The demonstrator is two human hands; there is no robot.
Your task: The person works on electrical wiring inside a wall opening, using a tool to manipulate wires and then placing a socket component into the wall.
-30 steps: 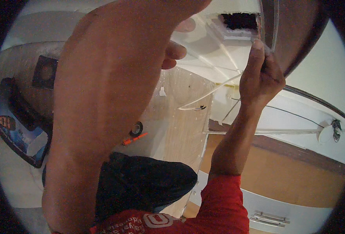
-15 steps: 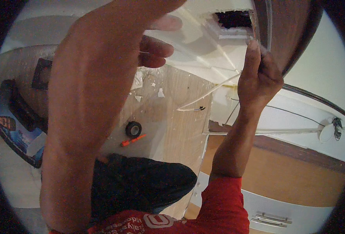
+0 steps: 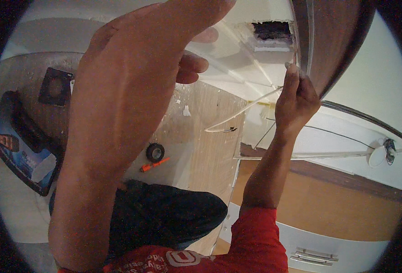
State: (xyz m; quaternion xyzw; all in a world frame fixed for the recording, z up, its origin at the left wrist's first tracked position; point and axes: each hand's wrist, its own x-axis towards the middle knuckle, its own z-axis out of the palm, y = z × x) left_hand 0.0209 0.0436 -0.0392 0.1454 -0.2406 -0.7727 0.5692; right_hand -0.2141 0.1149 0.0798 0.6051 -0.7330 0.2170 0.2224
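My left hand [image 3: 160, 45] is raised large at the upper left. Its fingers are apart, with nothing visible between them. My right hand [image 3: 297, 95] is closed, thumb and fingers pinched at the edge of a dark brown curved panel [image 3: 335, 41]. A thin reddish-brown strip or rod [image 3: 295, 55] runs up from its fingertips along that edge; whether it is held is unclear. Just left of the panel, a rectangular hole [image 3: 272, 30] with rough edges is cut in the white wall. Behind the right wrist a white cable [image 3: 246, 108] bends down to a dark-tipped end.
On the wood-look surface lie a roll of black tape [image 3: 150, 153], an orange screwdriver-like tool [image 3: 155, 164] and white debris [image 3: 186, 110]. Farther left are a black square plate [image 3: 55, 86] and a printed box [image 3: 28, 157]. A white disc [image 3: 376, 156] with coiled cable and drawer handles [image 3: 314, 256] are at right.
My right hand has slid down along the panel edge, away from the hole's level. My left hand has shifted slightly right, its fingers remaining apart.
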